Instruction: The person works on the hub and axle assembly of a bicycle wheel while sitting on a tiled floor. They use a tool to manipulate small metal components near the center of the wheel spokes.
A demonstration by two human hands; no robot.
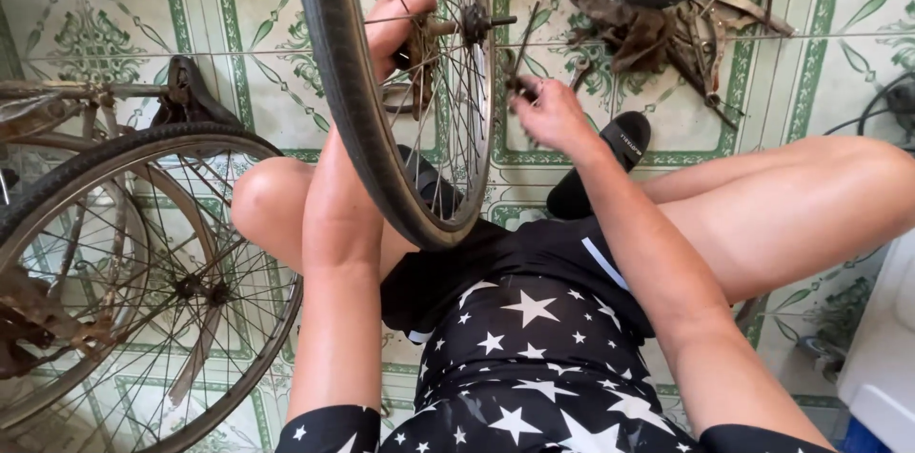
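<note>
You have two wheels in view: one upright wheel (pixel 381 110) between your knees, one more wheel (pixel 124 272) at your left. Your left hand (pixel 396 29) grips its hub (pixel 472 22); your right hand (pixel 548 110) pinches one dark wrench (pixel 522 48) just beside the axle.

Left hand (pixel 396 24) on the upright bicycle wheel's (pixel 381 91) hub, right hand (pixel 545 110) gripping a dark wrench (pixel 522 48) beside it.
</note>
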